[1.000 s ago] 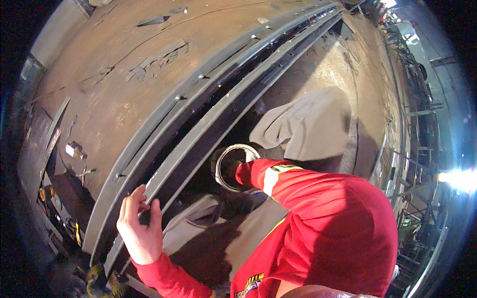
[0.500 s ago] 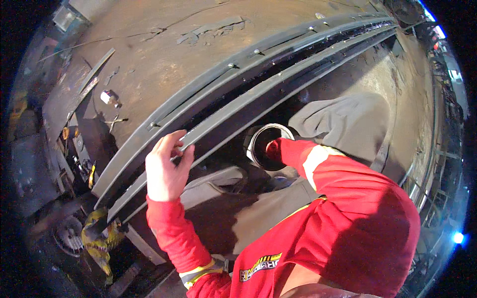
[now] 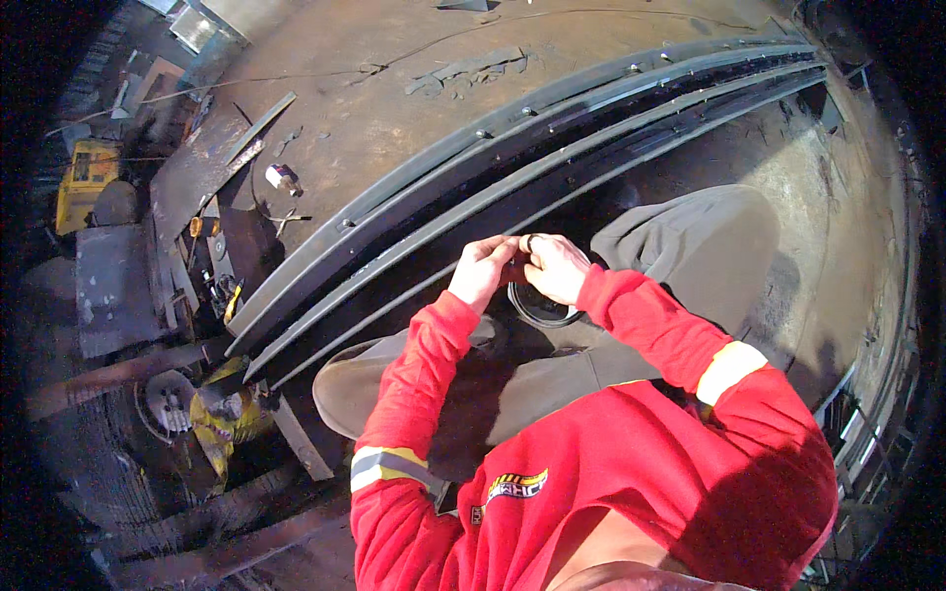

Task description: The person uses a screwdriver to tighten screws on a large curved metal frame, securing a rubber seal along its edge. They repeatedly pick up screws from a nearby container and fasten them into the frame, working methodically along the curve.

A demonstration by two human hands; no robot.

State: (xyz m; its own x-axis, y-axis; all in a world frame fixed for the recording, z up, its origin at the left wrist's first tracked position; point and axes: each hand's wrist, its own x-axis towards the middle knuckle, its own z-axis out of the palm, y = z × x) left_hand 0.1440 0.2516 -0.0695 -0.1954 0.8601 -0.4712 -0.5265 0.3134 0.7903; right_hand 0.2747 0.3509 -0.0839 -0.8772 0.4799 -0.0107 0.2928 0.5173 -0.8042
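Note:
My left hand (image 3: 478,273) and my right hand (image 3: 555,269) meet at the fingertips, both pinched closed. Whatever lies between them is too small or hidden to make out. A dark band shows near the right fingers. Just under the right hand is a round, open container (image 3: 545,322) with a pale rim, partly covered by that hand. Beyond my hands runs a pair of long, dark grey metal beams (image 3: 394,236). Several bolts (image 3: 483,134) stick up along the farther beam.
A small white bottle (image 3: 282,178) lies on the brown metal surface at the far left. A yellow machine (image 3: 89,185) stands farther left. Near the beams' left end sits a yellow power tool (image 3: 232,414) beside a metal disc (image 3: 169,399). My bent legs flank the container.
My right hand has come up out of the container. My left hand has left the near beam and moved right to meet it. The view has shifted slightly.

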